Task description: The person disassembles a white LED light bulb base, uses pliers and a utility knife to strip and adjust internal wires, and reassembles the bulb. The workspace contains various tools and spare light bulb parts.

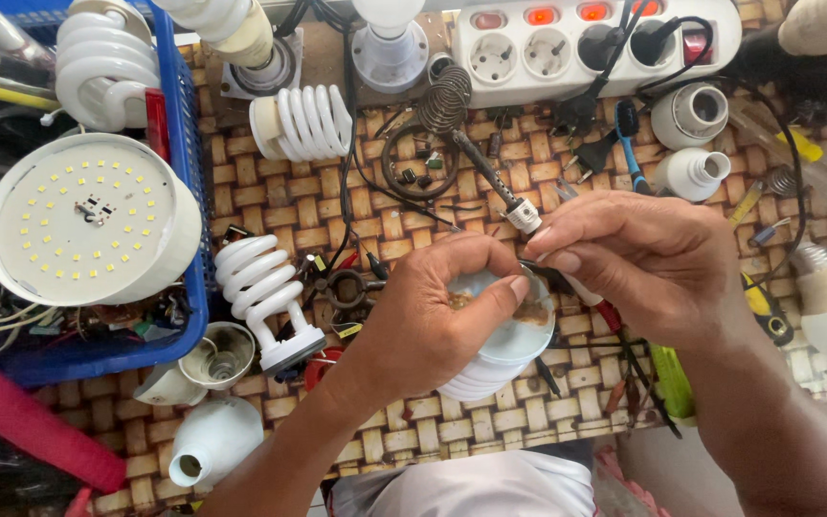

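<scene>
A white lamp housing (pixel 502 352), round and ribbed along its lower edge with a brownish patch on its open top, sits above the woven table (pixel 270 206) in the closed fingers of the left hand (pixel 433 321). The right hand (pixel 643 258) pinches a soldering iron (pixel 502 196) by its white collar, the dark shaft slanting up and away. A spiral bulb (pixel 265 297) stands just left, beside a blue basket (pixel 189 191) holding a round LED panel (pixel 88 220).

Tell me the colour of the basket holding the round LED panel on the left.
Blue basket, seen in the head view; the white LED panel lies in it.
</scene>
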